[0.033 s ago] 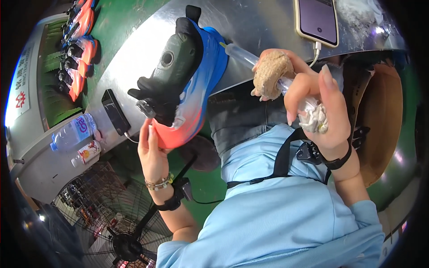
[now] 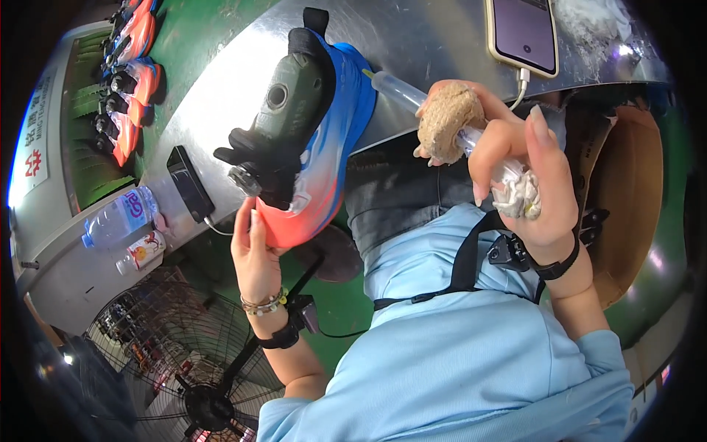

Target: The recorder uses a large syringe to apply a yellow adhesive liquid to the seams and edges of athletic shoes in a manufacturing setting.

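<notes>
A blue, white and orange-red shoe upper lies on its side on the metal tabletop, with a dark shoe last inside it. At its orange-red toe, my left hand is closed, thumb and fingers pinching the tip edge. My right hand wraps round a clear syringe-like tube. A tan, spongy wad surrounds the tube's middle, and a crumpled whitish lump covers its rear end. The tube's yellowish tip is close to the shoe's blue heel; whether they touch I cannot tell.
A phone with a cable lies at the far right of the tabletop, beside crumpled clear plastic. To the left are a black device, two bottles and several similar shoes. A fan and cardboard box stand below.
The shoe and my left hand have shifted slightly to the right, with the last tilting a little. My right hand and the tube look unmoved.
</notes>
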`<state>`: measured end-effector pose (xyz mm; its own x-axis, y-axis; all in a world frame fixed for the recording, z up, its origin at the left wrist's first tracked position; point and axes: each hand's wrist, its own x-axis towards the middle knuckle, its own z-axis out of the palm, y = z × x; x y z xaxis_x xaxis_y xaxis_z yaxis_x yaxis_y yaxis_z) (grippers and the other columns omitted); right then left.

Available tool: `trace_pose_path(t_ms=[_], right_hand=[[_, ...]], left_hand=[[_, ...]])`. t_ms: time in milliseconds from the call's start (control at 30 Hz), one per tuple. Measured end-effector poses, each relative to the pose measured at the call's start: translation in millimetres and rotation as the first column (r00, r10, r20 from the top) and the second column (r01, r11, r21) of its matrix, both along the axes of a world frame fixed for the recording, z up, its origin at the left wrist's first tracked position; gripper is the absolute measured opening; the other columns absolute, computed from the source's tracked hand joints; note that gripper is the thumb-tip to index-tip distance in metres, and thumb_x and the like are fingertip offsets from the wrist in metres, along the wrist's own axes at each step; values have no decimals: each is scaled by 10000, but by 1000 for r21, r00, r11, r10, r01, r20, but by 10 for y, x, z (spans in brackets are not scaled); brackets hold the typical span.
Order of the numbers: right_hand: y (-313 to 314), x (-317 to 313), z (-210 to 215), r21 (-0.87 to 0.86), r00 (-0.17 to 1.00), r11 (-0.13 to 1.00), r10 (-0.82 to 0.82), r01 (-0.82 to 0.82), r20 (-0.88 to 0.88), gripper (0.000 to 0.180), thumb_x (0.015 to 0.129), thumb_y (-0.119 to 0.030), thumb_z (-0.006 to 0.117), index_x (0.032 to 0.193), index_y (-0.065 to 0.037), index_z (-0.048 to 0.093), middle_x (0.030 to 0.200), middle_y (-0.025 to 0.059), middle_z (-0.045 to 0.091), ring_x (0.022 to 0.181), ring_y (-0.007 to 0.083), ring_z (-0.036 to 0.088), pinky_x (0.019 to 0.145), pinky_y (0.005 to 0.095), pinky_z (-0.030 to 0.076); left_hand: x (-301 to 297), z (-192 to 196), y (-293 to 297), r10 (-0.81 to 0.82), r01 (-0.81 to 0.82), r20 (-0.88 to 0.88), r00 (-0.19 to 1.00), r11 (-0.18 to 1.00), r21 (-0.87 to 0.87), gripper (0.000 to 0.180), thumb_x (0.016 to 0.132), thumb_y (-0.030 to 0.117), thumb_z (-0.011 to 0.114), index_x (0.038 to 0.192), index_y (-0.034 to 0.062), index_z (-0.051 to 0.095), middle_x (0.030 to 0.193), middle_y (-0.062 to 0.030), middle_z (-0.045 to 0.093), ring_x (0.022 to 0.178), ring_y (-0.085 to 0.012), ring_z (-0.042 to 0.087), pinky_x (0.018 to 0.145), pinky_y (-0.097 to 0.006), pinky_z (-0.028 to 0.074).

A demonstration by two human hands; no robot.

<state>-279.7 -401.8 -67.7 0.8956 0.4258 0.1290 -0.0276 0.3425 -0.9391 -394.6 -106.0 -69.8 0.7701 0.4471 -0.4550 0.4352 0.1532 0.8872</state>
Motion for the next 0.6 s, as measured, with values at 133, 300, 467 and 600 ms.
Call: trace_pose_path(t_ms=[133,300,467,600], right_hand=[[98,-42,58,-6,1000,1000,15,-15,-8,597,950,-295,181,566,5,527,588,87,542,877,252,527,995,380,281],[106,-51,105,-18,1000,1000,25,-25,-17,600,956,-292,163,575,3,522,594,85,537,866,242,520,1005,380,267],[74,-169,163,-20,999,999,32,-32,-18,604,962,-289,145,585,1,517,600,83,531,854,233,513,1015,381,254],[51,-207,241,-44,999,999,31,-32,-22,607,967,-287,131,592,-1,513,605,82,527,845,226,508,1024,381,244]], left_hand=[[-172,-70,-38,-111,110,-2,994,989,-99,316,944,185,421,1194,-8,417,1033,-89,587,917,-171,614,735,-333,558],[-214,-162,-169,-228,234,54,972,942,-242,302,919,181,477,1142,-17,427,1045,-98,583,927,-173,612,785,-308,528],[-164,-250,-367,-260,293,136,956,863,-411,539,765,247,705,1131,-36,428,1060,-126,579,935,-206,607,802,-344,510],[-155,-458,-388,-309,343,151,939,811,-474,674,683,263,757,1168,-59,416,1092,-152,570,943,-220,606,808,-353,508]])
